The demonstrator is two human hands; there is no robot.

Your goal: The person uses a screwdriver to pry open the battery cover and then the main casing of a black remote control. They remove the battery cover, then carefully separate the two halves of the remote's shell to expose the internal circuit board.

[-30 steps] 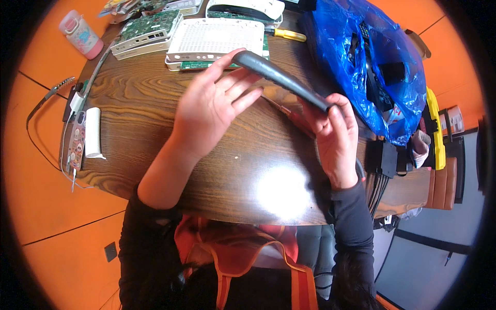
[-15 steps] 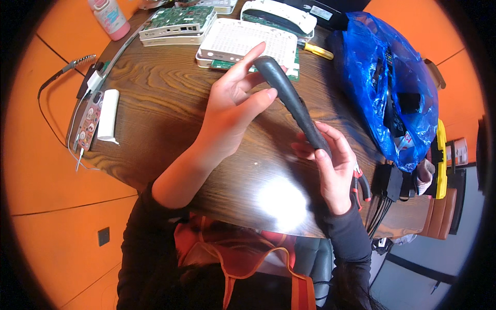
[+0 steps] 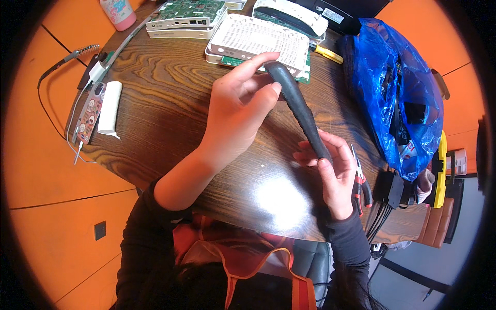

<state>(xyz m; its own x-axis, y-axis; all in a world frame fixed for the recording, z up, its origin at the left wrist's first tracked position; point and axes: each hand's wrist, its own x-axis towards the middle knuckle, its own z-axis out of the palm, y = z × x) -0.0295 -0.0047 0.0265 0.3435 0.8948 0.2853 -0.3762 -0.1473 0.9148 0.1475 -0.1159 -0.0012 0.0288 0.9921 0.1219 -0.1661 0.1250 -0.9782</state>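
A long black remote control [image 3: 293,101], seen edge-on, is held tilted above the table between my two hands. Its rounded far end rests between the thumb and index finger of my left hand [image 3: 237,108]. The near end is pinched by the thumb and fingers of my right hand [image 3: 337,165]. Small bumps run along its left edge, but its broad faces are turned mostly out of sight. Beside my right hand lie pliers with red and black handles [image 3: 366,194]. Farther off, beyond my left hand, a white perforated device casing [image 3: 258,39] sits on a green circuit board.
Another opened device with a green board [image 3: 191,15] stands far left, near a pink bottle [image 3: 119,14]. A yellow-handled screwdriver [image 3: 329,53] lies beside a blue plastic bag [image 3: 392,103]. A sticker-covered phone [image 3: 90,113] and a white bar-shaped object [image 3: 109,108] lie left. A black box with cables [image 3: 388,188] is at right.
The whole view has shifted slightly, so the tabletop things appear a little lower and to the right. Both hands keep hold of the remote control, whose tilt is almost the same.
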